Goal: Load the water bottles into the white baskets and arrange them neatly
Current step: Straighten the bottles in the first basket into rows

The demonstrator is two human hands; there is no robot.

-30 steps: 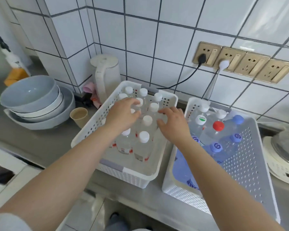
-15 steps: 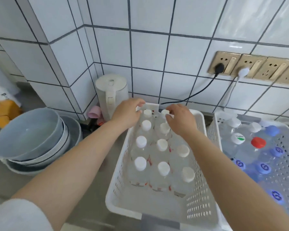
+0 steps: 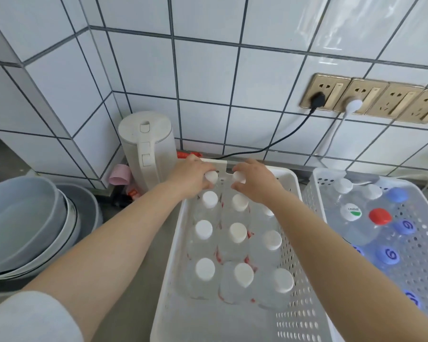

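Plainly, grip: left hand (image 3: 192,175) and right hand (image 3: 253,180) each pinch a back-row bottle cap.
Risk: nudging tips neighbouring bottles (image 3: 237,233) in the basket (image 3: 288,178).

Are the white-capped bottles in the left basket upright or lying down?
Upright: the white-capped bottles show caps facing up, in rows inside the left basket.

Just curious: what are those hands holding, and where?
Each grips a bottle by its white cap: left hand and right hand, at the basket's far end.

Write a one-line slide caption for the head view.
Both hands, left and right, grip white-capped bottles at the far end of the left basket, beside the kettle.
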